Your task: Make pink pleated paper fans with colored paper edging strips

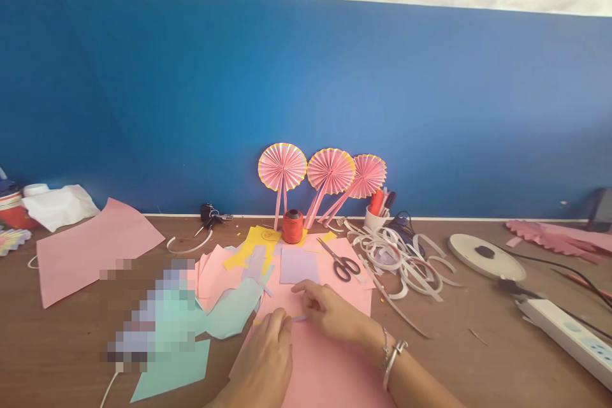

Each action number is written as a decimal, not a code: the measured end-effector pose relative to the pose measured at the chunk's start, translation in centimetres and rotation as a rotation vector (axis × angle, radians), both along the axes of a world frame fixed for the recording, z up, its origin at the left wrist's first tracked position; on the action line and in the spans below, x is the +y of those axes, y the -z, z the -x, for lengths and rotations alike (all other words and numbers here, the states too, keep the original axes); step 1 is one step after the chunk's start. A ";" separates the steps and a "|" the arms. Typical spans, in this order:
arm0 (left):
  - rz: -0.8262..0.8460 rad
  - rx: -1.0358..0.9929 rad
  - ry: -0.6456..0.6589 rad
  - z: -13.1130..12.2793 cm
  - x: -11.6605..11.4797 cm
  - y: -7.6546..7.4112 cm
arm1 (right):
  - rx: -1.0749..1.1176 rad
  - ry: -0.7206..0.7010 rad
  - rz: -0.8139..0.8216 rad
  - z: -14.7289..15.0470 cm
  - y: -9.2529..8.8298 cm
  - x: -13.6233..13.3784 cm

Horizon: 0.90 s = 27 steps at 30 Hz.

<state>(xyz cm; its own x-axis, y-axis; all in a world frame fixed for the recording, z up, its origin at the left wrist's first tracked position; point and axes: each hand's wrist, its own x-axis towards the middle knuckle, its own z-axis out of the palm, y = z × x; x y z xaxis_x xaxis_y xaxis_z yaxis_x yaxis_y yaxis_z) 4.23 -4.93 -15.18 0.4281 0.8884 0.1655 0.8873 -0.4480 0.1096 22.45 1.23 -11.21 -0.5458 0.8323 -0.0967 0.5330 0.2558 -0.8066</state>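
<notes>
A narrow lilac paper strip (299,318) with a yellowish end lies across the pink paper sheets (335,363). My left hand (268,354) has its fingers pressed together on the strip's left end. At the other end, my right hand (329,311) grips it, index finger bent forward; the fingertips are partly hidden. Just beyond them are a square of lilac paper (299,266) and black-handled scissors (340,260). A spool of red thread (292,227) stands behind the square.
Pink pleated paper fans (282,167) lean against the blue panel (306,76). White curled strips (396,261) lie to the right, near a white cup of tools (375,219) and a power strip (568,335). Pink, yellow and mint paper pieces (234,309) spread left.
</notes>
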 end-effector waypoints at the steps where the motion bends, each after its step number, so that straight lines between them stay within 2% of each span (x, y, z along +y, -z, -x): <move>1: 0.004 0.021 0.000 -0.1 0.1 0.2 | -0.005 -0.001 -0.006 0.0 0.0 0.0; 5: -0.006 0.100 0.024 -0.3 0.1 0.5 | -0.045 0.030 -0.055 -0.1 0.1 -0.1; 10: -0.112 0.031 0.067 0.0 -0.4 0.4 | -0.140 0.111 -0.119 -0.6 0.0 0.0; 15: -0.178 0.097 0.065 0.0 -0.4 0.6 | -0.178 0.142 -0.136 -1.3 0.1 0.2; 27: -0.175 0.149 0.058 -0.1 -0.4 0.8 | -0.258 0.144 -0.163 -1.4 0.2 0.2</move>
<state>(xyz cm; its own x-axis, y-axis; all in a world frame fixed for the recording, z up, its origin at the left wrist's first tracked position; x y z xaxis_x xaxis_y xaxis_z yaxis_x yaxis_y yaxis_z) 4.29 -5.29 -15.94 0.5089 0.8248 0.2463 0.8600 -0.4995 -0.1044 23.86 1.43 -11.41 -0.3968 0.9148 -0.0755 0.7540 0.2780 -0.5951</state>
